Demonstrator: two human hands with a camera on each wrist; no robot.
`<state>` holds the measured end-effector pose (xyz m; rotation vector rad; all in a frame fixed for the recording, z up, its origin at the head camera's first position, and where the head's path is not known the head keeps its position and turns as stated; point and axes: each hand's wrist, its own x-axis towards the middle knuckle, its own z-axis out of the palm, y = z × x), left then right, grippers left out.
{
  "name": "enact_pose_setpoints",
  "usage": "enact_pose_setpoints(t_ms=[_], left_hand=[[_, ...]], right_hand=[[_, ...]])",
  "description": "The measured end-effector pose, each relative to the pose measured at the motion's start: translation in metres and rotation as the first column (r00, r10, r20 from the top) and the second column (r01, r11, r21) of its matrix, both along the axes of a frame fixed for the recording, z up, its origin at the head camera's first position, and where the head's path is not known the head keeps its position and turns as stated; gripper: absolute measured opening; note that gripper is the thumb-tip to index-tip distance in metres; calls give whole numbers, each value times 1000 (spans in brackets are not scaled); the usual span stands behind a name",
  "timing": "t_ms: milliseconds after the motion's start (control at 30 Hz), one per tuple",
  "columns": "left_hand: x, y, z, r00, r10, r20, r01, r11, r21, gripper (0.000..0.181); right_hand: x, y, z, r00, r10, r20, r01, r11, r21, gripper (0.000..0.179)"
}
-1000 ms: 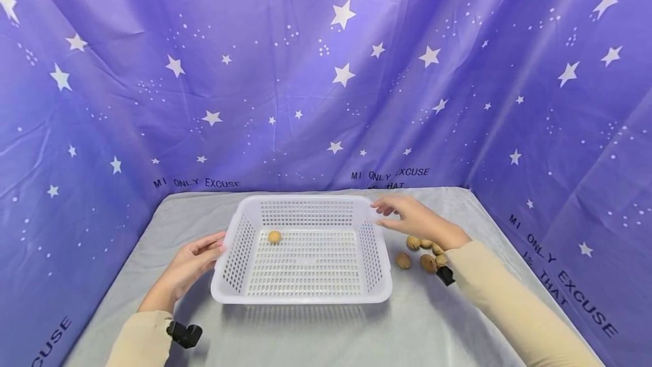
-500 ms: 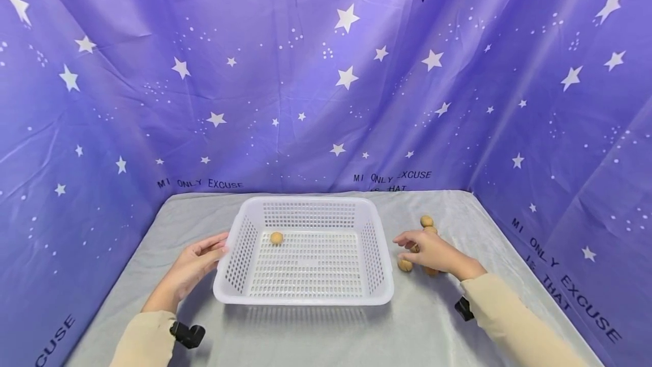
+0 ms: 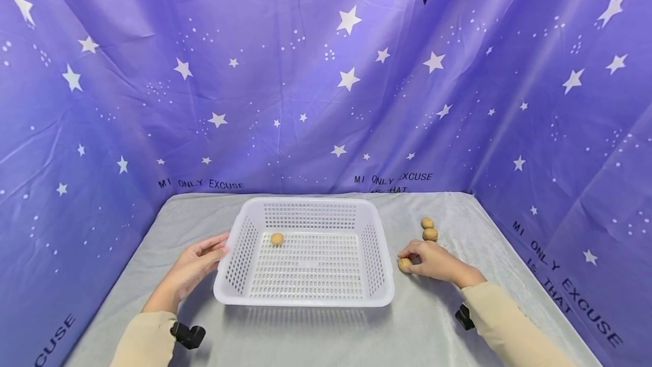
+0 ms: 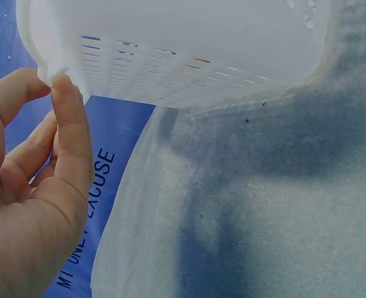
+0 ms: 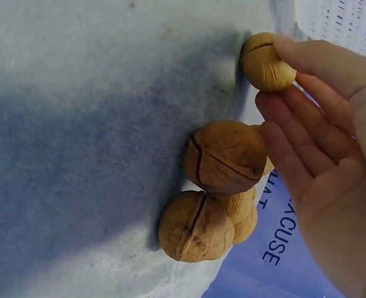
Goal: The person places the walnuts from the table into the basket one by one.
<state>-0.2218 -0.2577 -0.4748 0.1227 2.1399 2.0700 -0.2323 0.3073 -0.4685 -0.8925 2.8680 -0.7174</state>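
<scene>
A white perforated plastic basket (image 3: 305,301) stands on the table, with one walnut (image 3: 277,239) at the left of its floor. My left hand (image 3: 187,268) pinches the basket's left rim between thumb and finger, clearly so in the left wrist view, where the basket wall (image 4: 201,37) rises above. Right of the basket, my right hand (image 3: 439,262) holds a walnut (image 5: 263,65) between thumb and fingertips, low over the cloth. Several other cracked-shell walnuts (image 5: 223,158) lie close beside that hand in the right wrist view; in the head view the hand hides some of them.
Two walnuts (image 3: 429,234) show beyond the right hand. A pale grey cloth (image 3: 295,341) covers the table. Purple star-printed curtains (image 3: 285,101) enclose the back and both sides. Each wrist carries a small black camera (image 3: 187,335).
My right hand has moved from the basket's right rim down and right to the walnuts, and now grips one. The left hand stays at the basket's left rim.
</scene>
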Motion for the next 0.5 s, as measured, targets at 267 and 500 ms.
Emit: enact_pose_setpoints(t_ms=[267, 500], left_hand=[[0, 0, -1, 1000, -2, 3, 2, 1000, 5, 61], [-1, 0, -1, 1000, 5, 3, -5, 1000, 6, 61]], right_hand=[[1, 1, 3, 1000, 7, 6, -7, 1000, -9, 25], [-3, 1, 18, 1000, -5, -7, 5, 999, -43, 28]])
